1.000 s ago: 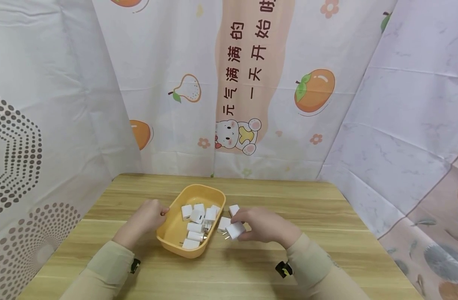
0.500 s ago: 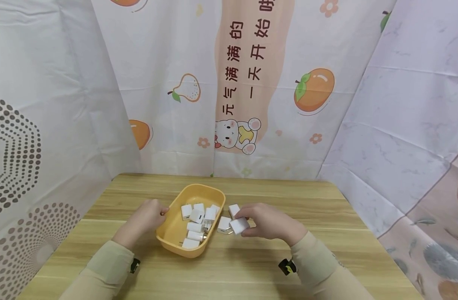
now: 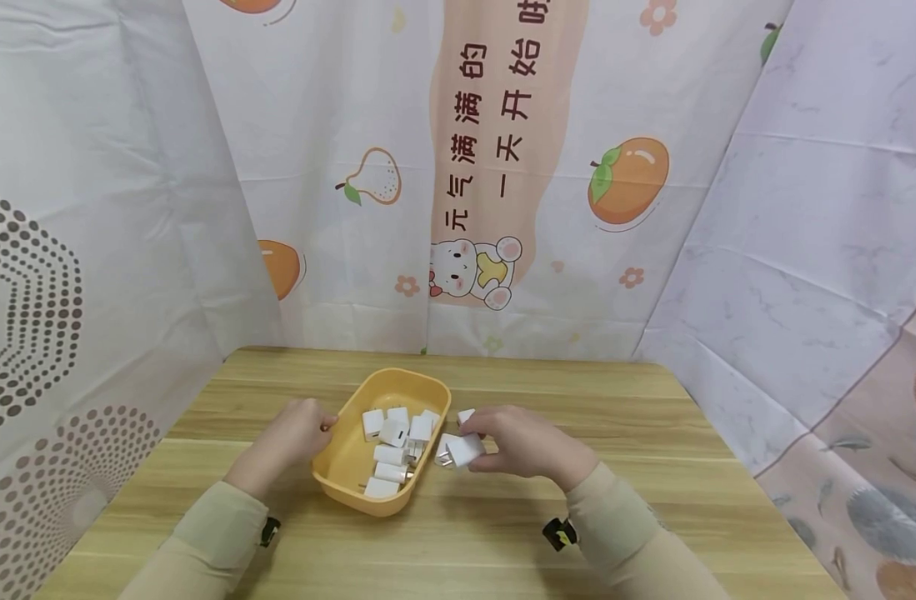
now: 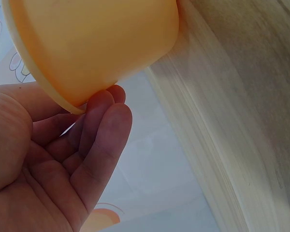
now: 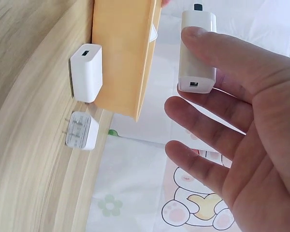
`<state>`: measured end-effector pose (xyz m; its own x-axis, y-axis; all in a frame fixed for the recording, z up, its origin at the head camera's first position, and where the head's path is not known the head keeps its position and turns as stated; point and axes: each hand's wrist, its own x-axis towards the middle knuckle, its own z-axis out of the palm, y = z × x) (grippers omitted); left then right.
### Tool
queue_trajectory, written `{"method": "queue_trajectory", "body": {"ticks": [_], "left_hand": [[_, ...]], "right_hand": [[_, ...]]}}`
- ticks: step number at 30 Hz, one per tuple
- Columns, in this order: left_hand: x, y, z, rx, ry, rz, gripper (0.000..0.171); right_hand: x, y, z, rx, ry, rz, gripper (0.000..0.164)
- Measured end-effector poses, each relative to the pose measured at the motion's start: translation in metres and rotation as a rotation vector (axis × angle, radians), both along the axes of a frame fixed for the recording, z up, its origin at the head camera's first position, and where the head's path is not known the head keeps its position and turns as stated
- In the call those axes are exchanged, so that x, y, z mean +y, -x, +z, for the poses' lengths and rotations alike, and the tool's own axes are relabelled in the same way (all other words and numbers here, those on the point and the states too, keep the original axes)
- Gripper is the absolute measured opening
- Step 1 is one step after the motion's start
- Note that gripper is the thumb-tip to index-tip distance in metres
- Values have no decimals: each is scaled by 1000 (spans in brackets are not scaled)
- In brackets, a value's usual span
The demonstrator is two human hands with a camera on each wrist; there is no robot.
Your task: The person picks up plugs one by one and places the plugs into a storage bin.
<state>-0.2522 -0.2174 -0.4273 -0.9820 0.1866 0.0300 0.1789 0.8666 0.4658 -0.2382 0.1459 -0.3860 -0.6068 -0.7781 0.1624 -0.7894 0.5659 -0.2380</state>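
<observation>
My left hand (image 3: 296,431) grips the left rim of a yellow plastic basket (image 3: 347,462), its fingers curled at the edge in the left wrist view. Inside lie several white USB wall chargers (image 3: 392,455). Beside the basket's right wall, my right hand (image 3: 531,448) pinches another white charger (image 5: 197,55) between thumb and forefinger, its other fingers spread. This charger's prongs point left toward the basket. Two more chargers rest on the table: one (image 5: 87,75) stands close to the basket wall, the other (image 5: 84,131) lies with its prongs showing.
Underneath everything is a wood-grain table (image 3: 458,546). Printed curtains (image 3: 337,250) hang behind its far edge and along both sides. Dark wrist straps (image 3: 559,533) show under the sleeves.
The charger in my right hand has turned, its prongs swinging from lower left to left. That hand drew back slightly right, then returned left. The left hand and basket have stayed put.
</observation>
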Motion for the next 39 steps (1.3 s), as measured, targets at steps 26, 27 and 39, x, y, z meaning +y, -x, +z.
{"method": "queue_trajectory", "body": {"ticks": [26,27,39], "left_hand": [[-1,1,-1,18,1,-15,27],[-1,1,-1,18,1,-16,27],[0,0,1,23,8,-21,28]], "right_hand": [[-71,20,-4,-3,-15,-44,37],[-74,20,-5,3,-24,-46,38],[-103,26,-13,31,-71,-130,41]]}}
